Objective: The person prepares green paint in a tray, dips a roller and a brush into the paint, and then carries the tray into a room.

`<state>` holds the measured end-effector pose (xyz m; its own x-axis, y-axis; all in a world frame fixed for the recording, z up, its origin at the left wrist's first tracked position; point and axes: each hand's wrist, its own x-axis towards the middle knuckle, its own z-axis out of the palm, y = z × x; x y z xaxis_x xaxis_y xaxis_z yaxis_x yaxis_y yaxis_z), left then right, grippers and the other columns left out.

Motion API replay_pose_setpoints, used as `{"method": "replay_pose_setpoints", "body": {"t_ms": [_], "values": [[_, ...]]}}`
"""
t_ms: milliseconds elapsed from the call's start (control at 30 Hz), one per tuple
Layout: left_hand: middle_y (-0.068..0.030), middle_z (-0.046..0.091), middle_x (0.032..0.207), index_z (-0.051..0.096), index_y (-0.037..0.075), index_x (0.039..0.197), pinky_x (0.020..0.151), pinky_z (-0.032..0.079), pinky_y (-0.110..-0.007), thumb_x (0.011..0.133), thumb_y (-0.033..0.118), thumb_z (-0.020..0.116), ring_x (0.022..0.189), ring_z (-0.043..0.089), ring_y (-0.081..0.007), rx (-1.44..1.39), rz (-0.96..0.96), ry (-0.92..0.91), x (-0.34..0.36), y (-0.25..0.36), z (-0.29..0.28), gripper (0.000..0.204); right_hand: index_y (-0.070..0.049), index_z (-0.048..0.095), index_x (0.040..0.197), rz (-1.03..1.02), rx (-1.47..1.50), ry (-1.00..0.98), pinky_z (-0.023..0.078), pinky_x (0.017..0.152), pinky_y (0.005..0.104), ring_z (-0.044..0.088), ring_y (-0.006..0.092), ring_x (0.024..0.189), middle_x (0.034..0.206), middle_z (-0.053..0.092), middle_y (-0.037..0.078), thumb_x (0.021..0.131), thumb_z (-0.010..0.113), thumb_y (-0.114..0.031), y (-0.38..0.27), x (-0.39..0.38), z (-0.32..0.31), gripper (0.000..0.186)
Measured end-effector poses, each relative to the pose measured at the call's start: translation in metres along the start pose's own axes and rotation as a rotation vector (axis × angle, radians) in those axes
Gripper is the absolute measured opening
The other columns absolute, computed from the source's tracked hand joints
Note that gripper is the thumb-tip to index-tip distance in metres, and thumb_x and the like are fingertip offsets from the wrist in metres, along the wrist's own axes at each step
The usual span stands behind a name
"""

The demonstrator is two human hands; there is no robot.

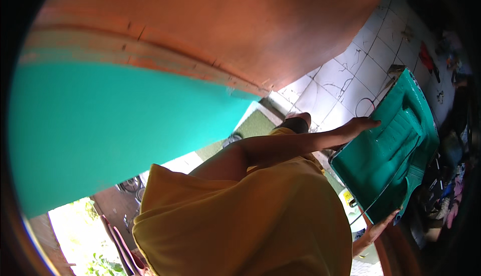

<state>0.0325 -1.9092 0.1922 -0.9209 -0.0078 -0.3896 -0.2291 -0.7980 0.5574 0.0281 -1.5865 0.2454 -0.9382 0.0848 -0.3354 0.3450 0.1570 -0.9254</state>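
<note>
A glossy green moulded panel (396,130), with raised ridges and a rim, is held tilted at the right of the view. My left hand (362,126) grips its near edge toward the top, thumb over the green face. At the lower end, my right hand (377,230) holds the panel, with some fingers along its edge and the rest hidden. A thin dark line, perhaps a wire, runs across the lower part of the panel. My yellow top fills the lower middle.
A teal wall (115,125) with a brown wooden surface (210,20) above it stands close on my left. Cracked white tiles (345,80) cover the floor ahead, with a red object (427,58) lying there. Mixed clutter (453,196) lines the right side. A green mat (256,128) lies near my foot.
</note>
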Motion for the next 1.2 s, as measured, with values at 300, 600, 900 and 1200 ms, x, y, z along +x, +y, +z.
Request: {"method": "replay_pose_setpoints", "body": {"t_ms": [300, 600, 900, 1200], "values": [[-0.0162, 0.049, 0.115, 0.043, 0.005, 0.122, 0.091, 0.038, -0.036, 0.085, 0.022, 0.052, 0.11, 0.045, -0.0279, 0.554, 0.174, -0.227, 0.239, 0.042, -0.042, 0.042, -0.006, 0.024, 0.135, 0.018, 0.019, 0.163, 0.021, 0.104, 0.0349, 0.027, 0.0206, 0.126, 0.138, 0.027, 0.009, 0.088, 0.039, -0.049, 0.011, 0.17, 0.085, 0.066], [-0.0114, 0.053, 0.104, 0.053, 0.002, 0.108, 0.084, 0.041, -0.029, 0.083, 0.025, 0.053, 0.098, 0.052, -0.0182, 0.549, 0.284, -0.258, 0.474, 0.121, -0.02, 0.034, -0.005, 0.025, 0.135, 0.028, -0.012, 0.171, 0.022, 0.103, 0.0347, 0.028, 0.0208, 0.125, 0.137, 0.028, 0.01, 0.089, 0.04, -0.046, -0.064, 0.391, 0.141, 0.063], [-0.0118, 0.039, 0.126, 0.046, 0.006, 0.121, 0.099, 0.029, -0.036, 0.087, 0.012, 0.045, 0.117, 0.037, -0.0237, 0.732, 0.453, -0.227, 0.668, 0.241, 0.027, 0.034, -0.004, 0.027, 0.134, -0.034, -0.134, 0.012, 0.023, 0.103, 0.0345, 0.03, 0.021, 0.125, 0.136, 0.03, 0.01, 0.089, 0.041, -0.043, -0.194, 0.679, 0.179, 0.061], [-0.0096, 0.046, 0.115, 0.047, 0.011, 0.12, 0.096, 0.034, -0.032, 0.085, 0.014, 0.051, 0.108, 0.044, -0.0217, 0.814, 0.635, 0.084, 0.874, 0.384, 0.039, 0.035, -0.004, 0.028, 0.133, -0.113, -0.251, -0.216, 0.023, 0.102, 0.0343, 0.031, 0.0212, 0.124, 0.135, 0.032, 0.01, 0.089, 0.042, -0.04, -0.304, 0.99, 0.304, 0.058]]}}
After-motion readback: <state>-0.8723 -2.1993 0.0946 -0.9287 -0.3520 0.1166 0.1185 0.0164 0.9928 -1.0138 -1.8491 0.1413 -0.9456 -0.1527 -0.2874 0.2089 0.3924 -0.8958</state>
